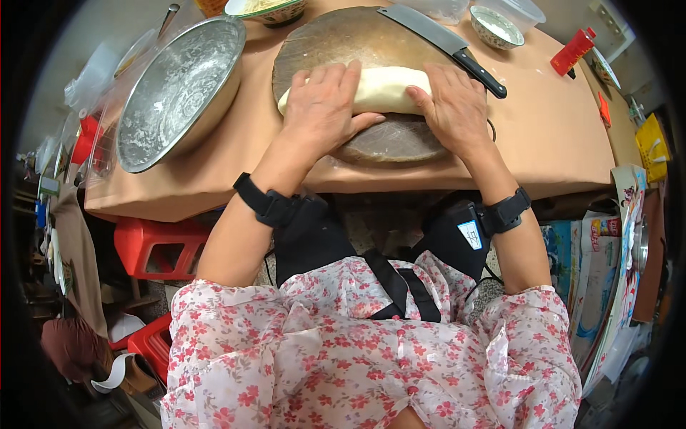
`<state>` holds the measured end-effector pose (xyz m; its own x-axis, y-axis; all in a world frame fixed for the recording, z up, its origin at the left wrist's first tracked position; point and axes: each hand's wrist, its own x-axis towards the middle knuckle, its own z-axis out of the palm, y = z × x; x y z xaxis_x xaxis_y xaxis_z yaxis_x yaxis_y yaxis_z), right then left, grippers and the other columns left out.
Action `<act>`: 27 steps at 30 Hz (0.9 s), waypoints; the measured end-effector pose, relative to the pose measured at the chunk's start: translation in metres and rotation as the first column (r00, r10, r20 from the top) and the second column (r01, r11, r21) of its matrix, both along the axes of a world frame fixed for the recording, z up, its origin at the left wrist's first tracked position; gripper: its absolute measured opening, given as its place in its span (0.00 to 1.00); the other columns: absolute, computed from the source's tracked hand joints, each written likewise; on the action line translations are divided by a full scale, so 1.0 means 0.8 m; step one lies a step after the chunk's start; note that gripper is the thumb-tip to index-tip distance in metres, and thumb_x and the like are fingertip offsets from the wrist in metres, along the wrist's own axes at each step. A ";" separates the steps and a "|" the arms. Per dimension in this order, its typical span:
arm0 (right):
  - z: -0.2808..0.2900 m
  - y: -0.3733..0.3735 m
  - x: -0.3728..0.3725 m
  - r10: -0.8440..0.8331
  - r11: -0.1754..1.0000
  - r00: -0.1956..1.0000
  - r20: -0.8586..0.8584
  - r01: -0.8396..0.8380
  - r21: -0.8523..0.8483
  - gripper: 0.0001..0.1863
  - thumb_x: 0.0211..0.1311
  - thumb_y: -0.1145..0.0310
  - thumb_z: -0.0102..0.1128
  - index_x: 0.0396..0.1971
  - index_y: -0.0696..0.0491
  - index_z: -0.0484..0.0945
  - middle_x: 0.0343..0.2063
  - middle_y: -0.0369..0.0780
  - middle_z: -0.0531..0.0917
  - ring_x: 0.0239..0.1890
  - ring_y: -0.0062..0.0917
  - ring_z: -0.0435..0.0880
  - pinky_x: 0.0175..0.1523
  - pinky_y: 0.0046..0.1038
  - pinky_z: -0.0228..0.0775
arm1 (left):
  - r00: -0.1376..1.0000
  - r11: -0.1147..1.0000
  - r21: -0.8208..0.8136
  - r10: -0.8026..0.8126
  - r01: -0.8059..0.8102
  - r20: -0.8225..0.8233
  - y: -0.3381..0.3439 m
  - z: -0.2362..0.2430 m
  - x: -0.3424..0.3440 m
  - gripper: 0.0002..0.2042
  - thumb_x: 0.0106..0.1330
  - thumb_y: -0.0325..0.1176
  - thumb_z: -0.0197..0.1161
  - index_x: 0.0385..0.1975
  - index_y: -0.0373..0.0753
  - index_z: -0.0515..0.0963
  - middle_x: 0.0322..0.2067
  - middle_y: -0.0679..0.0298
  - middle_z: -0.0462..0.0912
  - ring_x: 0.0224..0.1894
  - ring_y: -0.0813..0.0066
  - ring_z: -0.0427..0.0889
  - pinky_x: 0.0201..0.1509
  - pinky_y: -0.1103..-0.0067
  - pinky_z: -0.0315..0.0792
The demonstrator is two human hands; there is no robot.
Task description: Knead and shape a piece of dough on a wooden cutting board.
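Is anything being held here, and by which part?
Nothing looks clasped: the pale dough roll lies on the board, the left grip resting open over its left part, the right grip over its right end.

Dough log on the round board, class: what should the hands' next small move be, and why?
Perhaps a gentle roll forward: the left hand and right hand rest near opposite ends of the dough log, which lies crosswise, and bare wood shows beyond it on the round board.
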<state>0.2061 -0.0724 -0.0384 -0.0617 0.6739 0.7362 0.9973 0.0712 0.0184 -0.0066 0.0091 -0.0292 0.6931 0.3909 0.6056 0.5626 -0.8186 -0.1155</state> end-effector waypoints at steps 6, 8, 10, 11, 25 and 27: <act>-0.008 -0.017 0.017 -0.103 0.987 0.991 -0.083 0.091 -0.136 0.29 0.64 0.44 0.52 0.52 0.54 0.75 0.48 0.42 0.80 0.53 0.36 0.75 0.55 0.37 0.63 | 1.000 0.987 -0.158 -0.005 0.005 -0.001 0.000 -0.002 -0.033 0.36 0.57 0.53 0.66 0.60 0.36 0.65 0.54 0.53 0.74 0.56 0.56 0.72 0.58 0.66 0.66; -0.010 -0.022 0.025 -0.100 0.979 0.983 -0.154 0.070 -0.189 0.31 0.65 0.44 0.50 0.56 0.54 0.72 0.52 0.44 0.77 0.56 0.37 0.73 0.60 0.40 0.61 | 1.000 0.986 -0.165 0.020 -0.017 0.014 -0.001 -0.008 -0.043 0.36 0.58 0.53 0.65 0.61 0.36 0.64 0.55 0.52 0.72 0.58 0.55 0.70 0.60 0.66 0.65; -0.012 -0.030 0.030 -0.112 0.973 0.976 -0.185 0.070 -0.218 0.31 0.66 0.44 0.50 0.57 0.55 0.71 0.54 0.44 0.76 0.57 0.37 0.72 0.61 0.40 0.61 | 0.999 0.984 -0.177 0.037 -0.032 0.028 -0.004 -0.011 -0.048 0.37 0.59 0.53 0.65 0.62 0.36 0.63 0.57 0.51 0.71 0.60 0.53 0.68 0.62 0.65 0.63; -0.013 -0.033 0.033 -0.122 0.965 0.968 -0.220 0.064 -0.254 0.32 0.66 0.44 0.49 0.58 0.55 0.70 0.55 0.44 0.75 0.59 0.37 0.71 0.62 0.40 0.60 | 0.997 0.976 -0.204 0.083 -0.081 0.001 -0.005 -0.011 -0.050 0.37 0.60 0.53 0.64 0.63 0.36 0.61 0.59 0.51 0.69 0.62 0.53 0.67 0.64 0.64 0.62; 0.042 0.025 -0.065 0.182 0.957 0.935 -0.304 -0.239 -0.164 0.39 0.67 0.38 0.42 0.63 0.57 0.65 0.61 0.48 0.71 0.68 0.39 0.63 0.66 0.46 0.52 | 0.987 0.988 -0.105 -0.123 0.112 -0.100 -0.043 0.002 0.066 0.42 0.55 0.62 0.61 0.65 0.40 0.63 0.63 0.55 0.67 0.67 0.55 0.60 0.68 0.49 0.52; 0.039 0.036 -0.067 0.159 0.941 0.944 -0.288 -0.233 -0.244 0.40 0.66 0.35 0.39 0.62 0.57 0.67 0.60 0.49 0.72 0.67 0.39 0.63 0.66 0.47 0.53 | 0.981 0.972 -0.172 -0.176 0.161 -0.079 -0.039 -0.003 0.067 0.41 0.55 0.63 0.61 0.64 0.40 0.64 0.62 0.55 0.68 0.67 0.54 0.61 0.69 0.51 0.53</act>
